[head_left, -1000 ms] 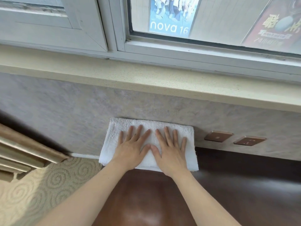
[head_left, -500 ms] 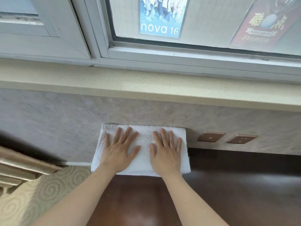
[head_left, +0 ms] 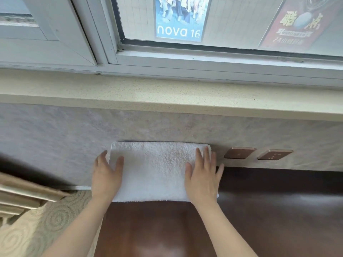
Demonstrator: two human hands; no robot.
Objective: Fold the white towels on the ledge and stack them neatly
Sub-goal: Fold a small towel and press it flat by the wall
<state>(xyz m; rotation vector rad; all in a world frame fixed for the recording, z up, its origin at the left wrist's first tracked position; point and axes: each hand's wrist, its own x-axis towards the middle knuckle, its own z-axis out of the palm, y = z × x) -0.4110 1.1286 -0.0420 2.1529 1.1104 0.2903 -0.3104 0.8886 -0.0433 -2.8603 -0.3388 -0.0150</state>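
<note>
Poster reads "nova 16". Your towel lies long axis left-right; left hand and right hand flat at its ends, fingers straight.

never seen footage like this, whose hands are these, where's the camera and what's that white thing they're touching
No machine here: these are a person's two bare hands, filmed by a camera worn on the head, looking forward and down. The white thing is a folded towel lying on a dark wooden surface against the wall, under a window ledge. The left hand rests at the towel's left edge and the right hand at its right edge, fingers straight; neither grips it. Two copper-coloured wall sockets sit to the right.
</note>
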